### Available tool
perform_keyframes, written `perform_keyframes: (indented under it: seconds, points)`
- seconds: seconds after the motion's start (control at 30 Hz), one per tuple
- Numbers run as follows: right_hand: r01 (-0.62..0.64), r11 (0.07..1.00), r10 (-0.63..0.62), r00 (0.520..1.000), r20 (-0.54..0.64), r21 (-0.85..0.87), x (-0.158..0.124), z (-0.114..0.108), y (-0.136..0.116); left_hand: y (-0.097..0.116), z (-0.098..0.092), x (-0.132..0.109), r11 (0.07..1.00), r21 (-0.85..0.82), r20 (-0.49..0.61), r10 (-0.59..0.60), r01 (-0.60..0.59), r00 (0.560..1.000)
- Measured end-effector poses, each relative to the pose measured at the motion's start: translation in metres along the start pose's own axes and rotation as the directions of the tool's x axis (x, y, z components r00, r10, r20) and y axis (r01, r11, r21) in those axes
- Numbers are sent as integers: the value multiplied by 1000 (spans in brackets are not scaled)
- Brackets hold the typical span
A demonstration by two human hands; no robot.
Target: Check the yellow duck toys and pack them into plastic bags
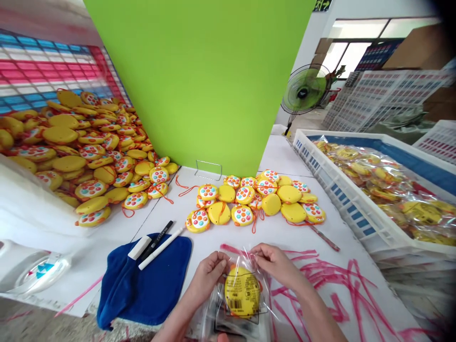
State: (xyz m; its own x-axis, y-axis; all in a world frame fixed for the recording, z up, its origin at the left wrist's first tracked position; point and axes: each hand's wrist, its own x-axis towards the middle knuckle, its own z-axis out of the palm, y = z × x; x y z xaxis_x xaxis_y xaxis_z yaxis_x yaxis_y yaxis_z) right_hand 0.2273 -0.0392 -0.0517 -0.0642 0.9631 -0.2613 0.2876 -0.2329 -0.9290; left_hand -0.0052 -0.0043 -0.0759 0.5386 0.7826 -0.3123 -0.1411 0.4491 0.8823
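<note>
While pinched at its mouth, a clear bag [245,259] holds a yellow toy [242,290].
Both the left hand [210,273] and right hand [272,263] close their grip on the bag's top edge, with the toy just below. A blue cloth [142,289] lies left of the grip, and loose toys [249,202] lie beyond it on the desk [213,240].

Our bare forearms rise from below the clear bag [239,259], angling in toward each other. Our left hand [210,273] is at the bag's upper left corner, fingers curled and pinching its edge. Our right hand [274,265] pinches the upper right corner, palm down.
</note>
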Motion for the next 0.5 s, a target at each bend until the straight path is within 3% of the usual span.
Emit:
perform_keyframes:
  seconds: [0.23,0.5]
  points:
    - [4,985,10,997,-77,173,-13,-19,5,11,-4,-2,993,-101,47,-61,65,997]
    - [39,977,-13,992,-122,208,-14,-25,1,20,-1,-9,1000,1,18,10,-10,1000]
